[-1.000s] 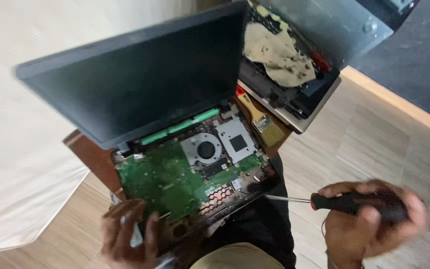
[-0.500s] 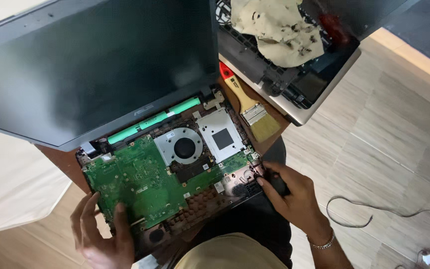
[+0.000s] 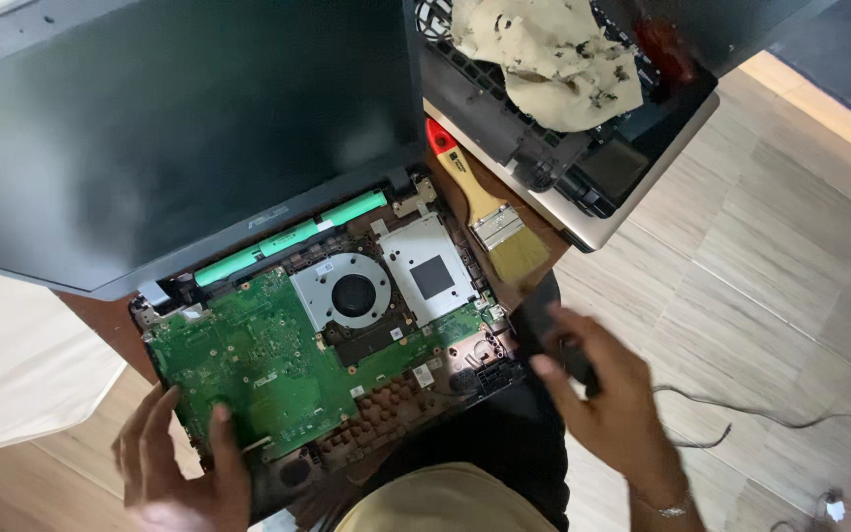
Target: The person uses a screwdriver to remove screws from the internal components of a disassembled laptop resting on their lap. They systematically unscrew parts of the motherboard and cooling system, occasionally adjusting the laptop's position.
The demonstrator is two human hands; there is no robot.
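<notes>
Fingers of the right hand (image 3: 598, 389) curl around a blurred black object at the opened laptop base's (image 3: 396, 414) right front corner. Left hand (image 3: 184, 468), fingers spread, presses the green circuit board's (image 3: 268, 360) front-left edge.

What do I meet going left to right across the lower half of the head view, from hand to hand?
Left hand on the laptop's edge → green motherboard → round cooling fan → silver metal plate → paintbrush → right hand, holding a blurred dark object → cable on the floor.
</notes>
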